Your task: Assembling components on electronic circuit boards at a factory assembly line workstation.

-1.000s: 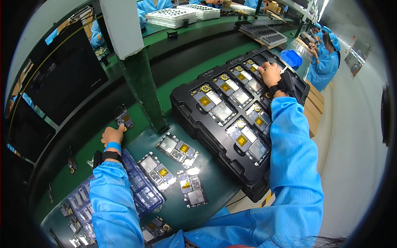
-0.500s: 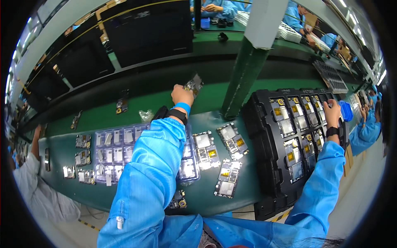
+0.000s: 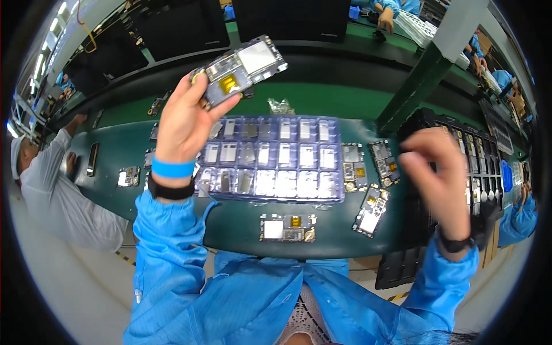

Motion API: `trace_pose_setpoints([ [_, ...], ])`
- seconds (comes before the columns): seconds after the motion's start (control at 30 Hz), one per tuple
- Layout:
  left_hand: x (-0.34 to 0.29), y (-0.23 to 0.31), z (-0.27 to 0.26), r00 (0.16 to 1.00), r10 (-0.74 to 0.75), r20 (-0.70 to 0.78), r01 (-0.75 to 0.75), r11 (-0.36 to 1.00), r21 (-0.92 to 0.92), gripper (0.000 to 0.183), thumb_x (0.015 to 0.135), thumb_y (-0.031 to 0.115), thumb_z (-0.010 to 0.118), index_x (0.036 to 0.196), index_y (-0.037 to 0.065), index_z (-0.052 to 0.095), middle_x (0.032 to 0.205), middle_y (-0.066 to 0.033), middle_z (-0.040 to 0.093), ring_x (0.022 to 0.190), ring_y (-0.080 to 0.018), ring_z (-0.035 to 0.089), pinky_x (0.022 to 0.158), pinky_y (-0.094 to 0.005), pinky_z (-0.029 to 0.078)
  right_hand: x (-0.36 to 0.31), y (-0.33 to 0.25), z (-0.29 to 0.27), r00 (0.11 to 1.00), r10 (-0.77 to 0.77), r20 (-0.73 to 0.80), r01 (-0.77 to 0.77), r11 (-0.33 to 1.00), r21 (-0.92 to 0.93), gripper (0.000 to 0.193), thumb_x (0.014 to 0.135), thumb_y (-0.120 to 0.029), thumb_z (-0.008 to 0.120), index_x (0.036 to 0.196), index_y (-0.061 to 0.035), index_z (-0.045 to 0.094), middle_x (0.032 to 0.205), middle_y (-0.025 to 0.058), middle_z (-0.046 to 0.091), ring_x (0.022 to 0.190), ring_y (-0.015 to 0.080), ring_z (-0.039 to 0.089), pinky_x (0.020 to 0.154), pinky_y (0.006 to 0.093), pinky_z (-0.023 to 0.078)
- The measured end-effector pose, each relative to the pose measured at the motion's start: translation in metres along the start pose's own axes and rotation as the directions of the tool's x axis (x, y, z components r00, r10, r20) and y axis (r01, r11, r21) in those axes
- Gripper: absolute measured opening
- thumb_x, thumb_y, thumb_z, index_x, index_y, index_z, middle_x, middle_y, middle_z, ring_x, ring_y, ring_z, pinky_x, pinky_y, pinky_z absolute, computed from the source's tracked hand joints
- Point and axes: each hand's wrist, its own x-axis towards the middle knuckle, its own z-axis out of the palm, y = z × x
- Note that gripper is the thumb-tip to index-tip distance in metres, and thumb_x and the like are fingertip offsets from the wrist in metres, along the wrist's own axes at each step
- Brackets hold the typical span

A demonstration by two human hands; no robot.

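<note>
My left hand [image 3: 185,123] is raised over the left part of the bench, closed on a circuit board [image 3: 257,59]. The board is tilted, with a silver shield, yellow tape and dark parts facing up. To the right, my right hand [image 3: 440,167] is smeared by motion near the black tray [image 3: 422,123]. Its fingers are curled, the thumb stands apart, and nothing shows between them. Below my left hand lies a clear plastic tray [image 3: 339,198] of small silver metal covers. One circuit board [image 3: 287,228] rests in front of that tray; several more lie to its right.
The black tray holds several boards in slots. A green post [image 3: 411,95] rises behind the bench [image 3: 241,244]. Dark monitors [image 3: 290,20] stand along the back, with a crumpled clear bag [image 3: 280,107] before them. A co-worker in white [image 3: 54,172] sits at the left.
My left hand has come back from the far side of the bench and lifted its board up. My right hand has moved off the black tray toward the left. The view has shifted right-to-left across the bench.
</note>
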Motion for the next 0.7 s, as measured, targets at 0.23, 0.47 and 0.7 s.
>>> trace_pose_setpoints([
  [0.23, -0.075, 0.013, -0.069, 0.999, -0.01, -0.053, 0.003, 0.992, -0.129, 0.026, 0.093, 0.014, 0.034, 0.117, 0.004, 0.037, 0.112, -0.011, 0.05, 0.101, -0.0228, 0.054, 0.079, -0.0389, 0.052, 0.028, -0.012, 0.206, 0.959, -0.052, 0.279, 0.076, 0.994, -0.075, 0.016, 0.069, -0.015, 0.062, 0.077, -0.0011, 0.063, 0.076, 0.0171, 0.055, 0.076, 0.0326, 0.054, 0.068, 0.0388, 0.045],
  [0.47, -0.112, 0.017, -0.111, 0.948, 0.086, -0.305, -0.108, 0.993, -0.056, 0.034, 0.091, 0.013, 0.039, 0.123, 0.003, 0.034, 0.113, -0.0123, 0.049, 0.1, -0.0218, 0.054, 0.075, -0.0322, 0.054, 0.043, -0.022, 0.289, 0.999, -0.024, 0.033, 0.033, 0.952, -0.303, 0.018, 0.067, -0.016, 0.065, 0.074, -0.0001, 0.06, 0.082, 0.0148, 0.05, 0.08, 0.0299, 0.052, 0.067, 0.0405, 0.045],
  [0.7, -0.123, -0.005, -0.117, 0.964, -0.057, -0.261, 0.046, 0.998, -0.047, 0.035, 0.089, 0.013, 0.042, 0.122, 0.007, 0.031, 0.113, -0.0125, 0.049, 0.097, -0.0237, 0.055, 0.072, -0.0382, 0.054, 0.081, -0.014, 0.309, 0.95, 0.308, 0.047, -0.251, 0.846, -0.47, 0.016, 0.069, -0.022, 0.063, 0.075, -0.0067, 0.065, 0.089, 0.0149, 0.054, 0.087, 0.032, 0.053, 0.072, 0.0418, 0.045],
])
